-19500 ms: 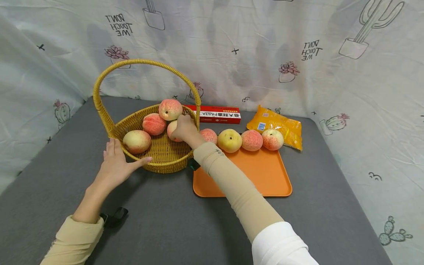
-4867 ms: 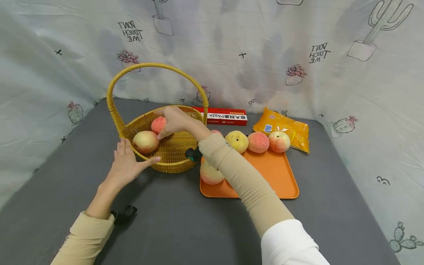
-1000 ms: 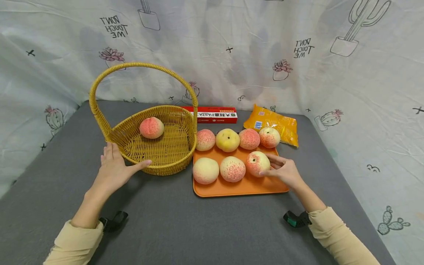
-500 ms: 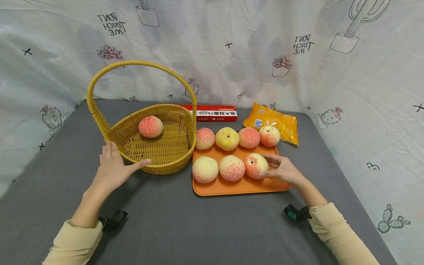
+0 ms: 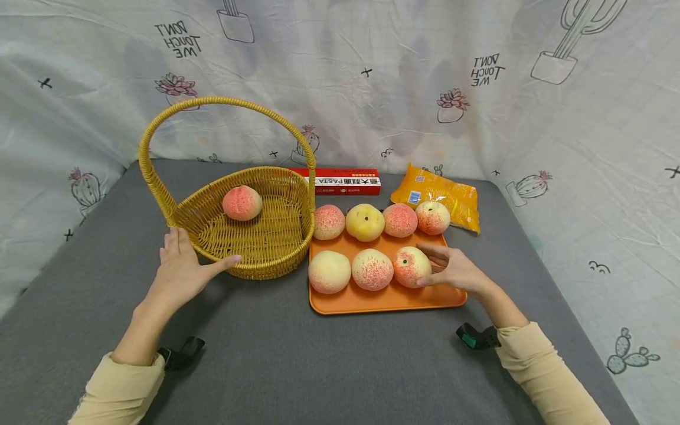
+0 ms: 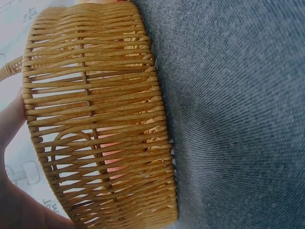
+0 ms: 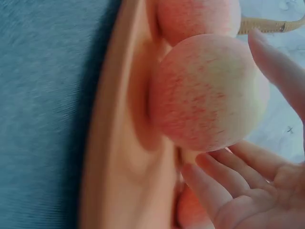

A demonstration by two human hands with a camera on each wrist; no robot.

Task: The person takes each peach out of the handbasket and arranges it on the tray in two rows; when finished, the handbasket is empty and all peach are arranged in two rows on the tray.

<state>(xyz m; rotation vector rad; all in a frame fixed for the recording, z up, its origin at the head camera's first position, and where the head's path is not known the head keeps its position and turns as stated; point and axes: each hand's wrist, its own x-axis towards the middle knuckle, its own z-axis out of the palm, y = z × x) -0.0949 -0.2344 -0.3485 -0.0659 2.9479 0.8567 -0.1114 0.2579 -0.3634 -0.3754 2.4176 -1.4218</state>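
My left hand rests on the near-left rim of a yellow wicker basket, thumb and fingers spread apart. The left wrist view shows that hand's edge at the rim and the woven side wall. One pinkish peach lies inside the basket. My right hand is beside the rightmost front peach on an orange tray. In the right wrist view its fingers are extended below that peach, the thumb raised alongside it. Two more peaches, one pale and one speckled, complete the front row.
Behind, a row of several peaches lines the tray's far edge. A red pasta box and an orange packet lie behind them. The basket's tall handle arches upward. A printed curtain hangs behind the grey table.
Since several seconds ago, peaches have moved from the basket to the tray's front row. Over the last second the right hand's fingers have loosened from the rightmost front peach. The left hand stays at the rim.
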